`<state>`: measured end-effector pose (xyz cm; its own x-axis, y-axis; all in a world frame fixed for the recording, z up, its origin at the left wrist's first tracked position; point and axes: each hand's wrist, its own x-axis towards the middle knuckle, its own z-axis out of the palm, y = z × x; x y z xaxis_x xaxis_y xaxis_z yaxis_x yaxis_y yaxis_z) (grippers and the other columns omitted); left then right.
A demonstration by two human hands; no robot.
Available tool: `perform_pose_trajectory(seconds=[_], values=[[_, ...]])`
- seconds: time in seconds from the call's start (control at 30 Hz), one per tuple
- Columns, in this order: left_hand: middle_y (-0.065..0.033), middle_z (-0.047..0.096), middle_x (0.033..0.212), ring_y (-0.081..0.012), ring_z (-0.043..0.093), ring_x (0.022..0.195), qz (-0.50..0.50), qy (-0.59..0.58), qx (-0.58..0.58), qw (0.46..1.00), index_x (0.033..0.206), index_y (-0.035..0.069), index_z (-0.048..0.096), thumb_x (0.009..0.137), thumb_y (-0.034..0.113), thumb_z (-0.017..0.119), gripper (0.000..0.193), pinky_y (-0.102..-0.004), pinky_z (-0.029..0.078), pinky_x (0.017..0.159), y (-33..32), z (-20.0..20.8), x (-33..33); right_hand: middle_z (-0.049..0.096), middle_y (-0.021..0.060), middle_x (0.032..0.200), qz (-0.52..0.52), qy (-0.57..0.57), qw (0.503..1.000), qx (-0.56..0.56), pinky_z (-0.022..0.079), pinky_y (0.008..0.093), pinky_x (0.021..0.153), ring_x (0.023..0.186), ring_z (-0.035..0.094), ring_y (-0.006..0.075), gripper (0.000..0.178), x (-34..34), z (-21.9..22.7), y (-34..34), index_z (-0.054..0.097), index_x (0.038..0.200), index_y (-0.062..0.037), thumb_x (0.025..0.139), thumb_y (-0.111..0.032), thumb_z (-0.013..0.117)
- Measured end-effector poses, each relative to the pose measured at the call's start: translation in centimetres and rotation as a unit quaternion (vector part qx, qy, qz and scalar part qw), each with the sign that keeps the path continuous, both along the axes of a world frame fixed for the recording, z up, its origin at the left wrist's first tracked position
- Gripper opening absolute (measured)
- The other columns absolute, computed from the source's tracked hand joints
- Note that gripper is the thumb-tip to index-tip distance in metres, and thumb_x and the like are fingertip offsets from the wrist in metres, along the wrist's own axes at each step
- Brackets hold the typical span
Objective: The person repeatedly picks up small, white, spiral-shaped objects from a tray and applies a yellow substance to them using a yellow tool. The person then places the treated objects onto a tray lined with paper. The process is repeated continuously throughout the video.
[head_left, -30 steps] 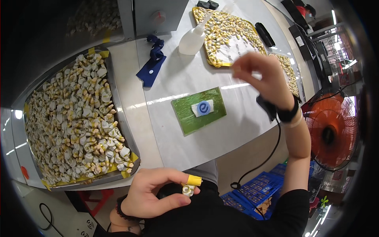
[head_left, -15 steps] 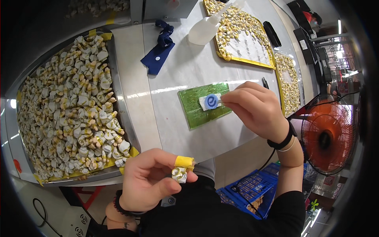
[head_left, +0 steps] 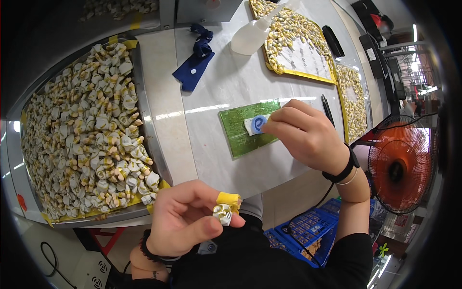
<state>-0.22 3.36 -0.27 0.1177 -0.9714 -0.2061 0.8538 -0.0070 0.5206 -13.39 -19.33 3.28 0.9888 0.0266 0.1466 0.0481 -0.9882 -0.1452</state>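
My left hand [head_left: 185,221] is closed in a pinch above my lap, holding a small white figurine piece [head_left: 224,213] with gold details. A yellow wrap [head_left: 228,198] covers that hand's index fingertip. On the table lies a green slab [head_left: 238,142], with a white pad [head_left: 248,127] on it. A round blue disc [head_left: 258,124] with a dark curved mark rests on the pad. The fingertips of my right hand [head_left: 303,132] are pinched together over the disc's right edge. They hide part of it, and whatever is between them cannot be made out.
At left, a metal tray [head_left: 156,156] holds heaped white-and-gold pieces. Farther back are a blue cloth [head_left: 195,70], a white squeeze bottle [head_left: 248,38] and a yellow-edged tray [head_left: 308,77] of small pieces. A dark pen-like tool [head_left: 327,110], an orange fan [head_left: 397,166] and blue crates [head_left: 308,226] are at right.
My right hand has shifted slightly left and down, covering more of the blue disc and baring more of the dark tool. My left hand has moved a little right, its figurine piece turned slightly.
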Motion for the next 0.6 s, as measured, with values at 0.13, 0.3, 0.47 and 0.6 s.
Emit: perform_pose_trajectory(seconds=[0.13,0.3,0.47,0.6], values=[[-0.0140,0.064,0.086,-0.0207,0.064,0.079,-0.015,0.014,0.013,1.000,0.099,-0.007,0.055,0.079,0.025,0.070,0.041,-0.0329,0.051,0.075,-0.4,-0.1,-0.2,0.055,0.0050,0.077,-0.016,-0.016,0.999,0.031,0.048,0.0299,0.061,0.075,0.056,0.0207,0.018,0.1,-0.1,0.1,0.060,0.083,-0.0032,0.065,-0.001,0.061],[-0.0107,0.061,0.067,-0.0220,0.061,0.063,-0.042,0.052,0.043,0.997,0.092,-0.005,0.053,0.080,0.037,0.068,0.046,-0.0353,0.051,0.060,-1.5,0.2,-0.6,0.060,0.0065,0.074,-0.062,-0.098,0.975,0.192,0.046,0.0298,0.055,0.063,0.057,0.0206,0.017,0.6,3.0,1.7,0.066,0.079,-0.0037,0.063,0.001,0.069],[-0.0111,0.062,0.075,-0.0192,0.061,0.070,-0.083,0.149,-0.003,0.985,0.096,-0.004,0.053,0.087,0.029,0.059,0.035,-0.0322,0.050,0.068,-1.7,-0.4,-0.6,0.062,0.0043,0.074,-0.001,-0.171,0.951,0.257,0.045,0.0246,0.052,0.060,0.055,0.0155,0.011,1.1,3.9,3.9,0.068,0.075,-0.0061,0.067,0.000,0.068],[-0.0115,0.063,0.080,-0.0171,0.062,0.074,-0.101,0.203,-0.034,0.973,0.096,-0.004,0.054,0.090,0.025,0.056,0.029,-0.0305,0.050,0.072,-1.7,-0.6,-0.7,0.062,0.0039,0.076,0.036,-0.187,0.952,0.240,0.045,0.0224,0.051,0.059,0.055,0.0143,0.009,1.6,3.6,4.1,0.069,0.075,-0.0068,0.069,-0.001,0.066]])
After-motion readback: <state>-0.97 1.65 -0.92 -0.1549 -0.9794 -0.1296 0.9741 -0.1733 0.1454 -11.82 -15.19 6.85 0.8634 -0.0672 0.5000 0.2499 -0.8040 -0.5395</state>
